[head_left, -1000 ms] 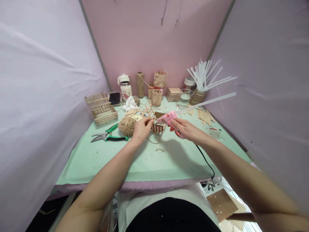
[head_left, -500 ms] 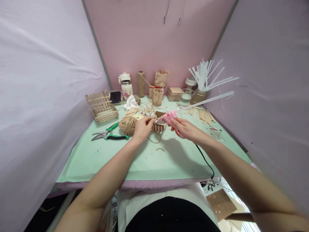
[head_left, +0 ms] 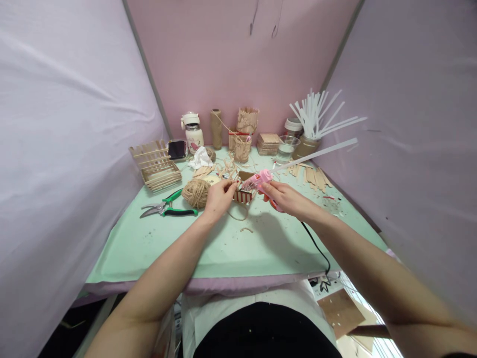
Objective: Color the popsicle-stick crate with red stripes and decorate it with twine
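Observation:
My right hand [head_left: 280, 194] is wrapped round the handle of a pink hot glue gun [head_left: 261, 178]. A long white glue stick [head_left: 316, 154] sticks out of the gun's back end, and its nozzle points left. My left hand [head_left: 222, 194] is closed in a pinch beside the nozzle. What its fingertips hold is too small and too hidden to name. Below the nozzle sits a small box with red and pale stripes [head_left: 243, 197], partly covered by my fingers and the gun. A ball of jute twine [head_left: 196, 193] lies just left of my left hand.
Pruning shears [head_left: 167, 206] with green handles lie at the left, before a wooden-stick basket [head_left: 158, 171]. Along the back stand a bottle [head_left: 193, 136], a cardboard tube [head_left: 216, 130] and a clear cup [head_left: 286, 148]. Glue sticks [head_left: 316, 117] fill a pot; craft sticks [head_left: 315, 178] lie at right.
The view has shifted very slightly. Both hands, the glue gun and the striped box keep nearly the same places.

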`<state>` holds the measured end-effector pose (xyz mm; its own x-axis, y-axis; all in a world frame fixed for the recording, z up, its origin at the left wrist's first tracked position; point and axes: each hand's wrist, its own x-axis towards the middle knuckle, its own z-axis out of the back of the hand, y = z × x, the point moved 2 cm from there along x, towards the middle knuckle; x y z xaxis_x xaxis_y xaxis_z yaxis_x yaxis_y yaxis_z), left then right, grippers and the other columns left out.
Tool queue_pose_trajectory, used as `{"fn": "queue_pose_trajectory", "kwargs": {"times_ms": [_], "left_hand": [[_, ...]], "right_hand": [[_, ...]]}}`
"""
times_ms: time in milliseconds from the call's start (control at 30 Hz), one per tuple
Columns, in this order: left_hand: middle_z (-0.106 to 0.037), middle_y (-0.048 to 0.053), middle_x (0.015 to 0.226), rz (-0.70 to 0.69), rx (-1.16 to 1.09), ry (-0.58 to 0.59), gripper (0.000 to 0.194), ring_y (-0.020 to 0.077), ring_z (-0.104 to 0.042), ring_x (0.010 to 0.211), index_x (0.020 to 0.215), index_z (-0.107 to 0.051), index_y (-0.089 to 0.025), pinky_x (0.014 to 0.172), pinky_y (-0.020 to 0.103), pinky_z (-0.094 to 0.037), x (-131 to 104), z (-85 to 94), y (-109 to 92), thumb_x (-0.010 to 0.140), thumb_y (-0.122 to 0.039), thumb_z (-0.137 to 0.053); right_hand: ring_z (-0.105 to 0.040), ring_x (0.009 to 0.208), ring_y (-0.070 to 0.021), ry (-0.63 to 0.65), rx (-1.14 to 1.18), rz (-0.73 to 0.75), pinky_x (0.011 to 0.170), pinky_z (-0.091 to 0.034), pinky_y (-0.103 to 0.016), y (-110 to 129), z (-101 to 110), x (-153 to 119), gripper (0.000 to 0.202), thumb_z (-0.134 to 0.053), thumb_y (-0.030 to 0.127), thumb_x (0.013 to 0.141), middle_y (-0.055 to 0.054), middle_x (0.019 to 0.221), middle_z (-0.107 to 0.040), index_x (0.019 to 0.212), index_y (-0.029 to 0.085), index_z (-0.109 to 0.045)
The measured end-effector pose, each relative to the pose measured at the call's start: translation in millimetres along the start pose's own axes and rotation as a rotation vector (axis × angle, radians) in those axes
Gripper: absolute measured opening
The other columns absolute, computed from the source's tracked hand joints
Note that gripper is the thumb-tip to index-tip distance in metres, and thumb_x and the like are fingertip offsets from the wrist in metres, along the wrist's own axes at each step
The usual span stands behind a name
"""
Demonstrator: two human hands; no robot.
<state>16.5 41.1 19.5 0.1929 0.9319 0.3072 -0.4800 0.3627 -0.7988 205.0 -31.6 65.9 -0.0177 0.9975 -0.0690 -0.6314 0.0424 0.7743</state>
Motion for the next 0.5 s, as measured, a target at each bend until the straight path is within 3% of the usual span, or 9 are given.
{"fn": "queue_pose_trajectory", "kwargs": {"times_ms": [500], "left_hand": [[-0.058,0.0,0.063,-0.003,0.016,0.004,0.029,0.0136,-0.047,0.063,0.071,-0.066,-0.016,0.061,0.026,-0.033,0.8,-0.3,0.2,0.084,-0.037,-0.052]], "right_hand": [[-0.055,0.067,-0.0149,-0.012,-0.021,-0.005,0.058,-0.039,-0.026,0.0,0.8,-2.2,0.056,-0.036,0.067,0.088,-0.005,0.08,-0.064,0.091,0.017,-0.062]]}}
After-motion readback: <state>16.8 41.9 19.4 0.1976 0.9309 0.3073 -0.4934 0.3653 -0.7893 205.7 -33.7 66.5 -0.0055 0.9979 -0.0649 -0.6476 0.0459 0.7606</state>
